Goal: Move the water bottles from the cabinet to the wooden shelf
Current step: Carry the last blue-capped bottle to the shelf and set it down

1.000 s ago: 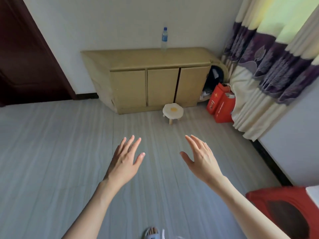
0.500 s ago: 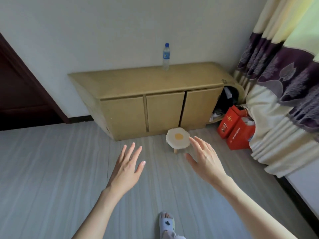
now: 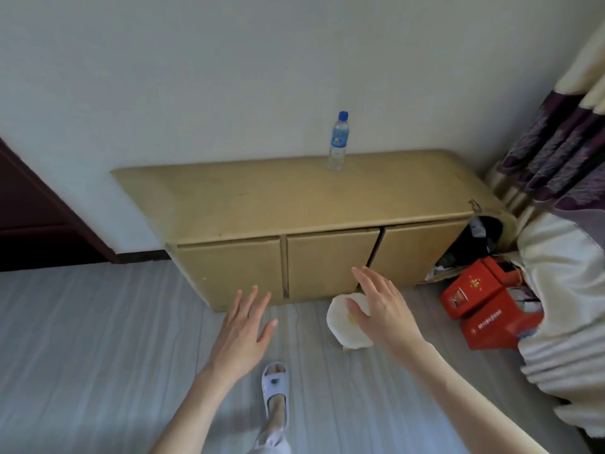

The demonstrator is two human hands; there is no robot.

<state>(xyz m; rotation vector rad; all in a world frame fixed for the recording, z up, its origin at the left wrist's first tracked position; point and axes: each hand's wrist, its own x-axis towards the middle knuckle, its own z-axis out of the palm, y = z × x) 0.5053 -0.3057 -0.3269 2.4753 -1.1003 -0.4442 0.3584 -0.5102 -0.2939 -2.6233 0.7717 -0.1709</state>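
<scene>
Head camera looks down at a low tan cabinet [image 3: 294, 204] against the white wall, with one water bottle [image 3: 337, 142] standing upright on its top near the back edge, at about one o'clock from the hands. It has a blue cap and a blue label, and nothing touches it. Both hands are raised in front of the cabinet's three closed doors, palms down. The left hand [image 3: 240, 329] at about eleven o'clock has its fingers spread and straight, holding nothing. The right hand [image 3: 381, 309] at one o'clock is likewise released, fingers extended, and hangs over a small round white stool [image 3: 343, 329] with a yellow centre on the gray floor [image 3: 82, 355]. A foot in a pale slipper [image 3: 276, 388] steps forward at six o'clock. Red boxes [image 3: 484, 303] sit at three o'clock beside a purple and cream curtain [image 3: 563, 263]. A dark door [image 3: 39, 224] stands at nine o'clock.
</scene>
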